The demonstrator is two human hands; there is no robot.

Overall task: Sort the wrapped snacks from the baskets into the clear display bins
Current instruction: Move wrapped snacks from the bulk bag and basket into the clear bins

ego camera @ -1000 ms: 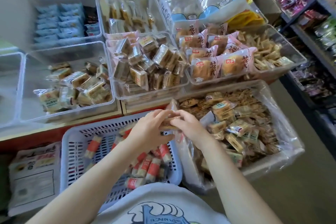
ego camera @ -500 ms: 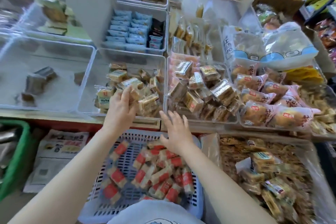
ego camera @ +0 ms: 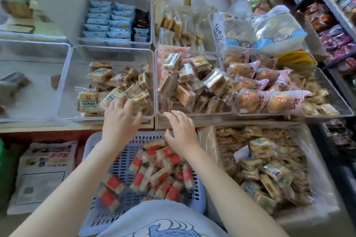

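Observation:
My left hand [ego camera: 121, 119] reaches over the front wall of a clear bin [ego camera: 65, 82] that holds tan wrapped snacks [ego camera: 115, 90]. Its fingers lie spread on the nearest packets, palm down, with nothing gripped. My right hand [ego camera: 181, 131] hovers open with fingers apart over the far rim of the pale blue slotted basket [ego camera: 92, 148]. That basket holds several red-and-tan wrapped snacks [ego camera: 154, 171]. To its right, a plastic-lined basket [ego camera: 317, 159] is piled with more tan packets [ego camera: 269, 171].
A second clear bin [ego camera: 158, 82] of brown square packets stands right of the first, then one of pink-wrapped buns [ego camera: 269, 100]. Blue packets [ego camera: 107, 21] fill a bin behind. A nearly bare clear bin [ego camera: 34, 75] is at left. Shelves [ego camera: 339, 25] flank the right; a paper bag [ego camera: 44, 171] lies lower left.
A second ago both hands held a packet together above the right basket. My left hand has since carried it up into the tan-snack bin and my right hand came away open.

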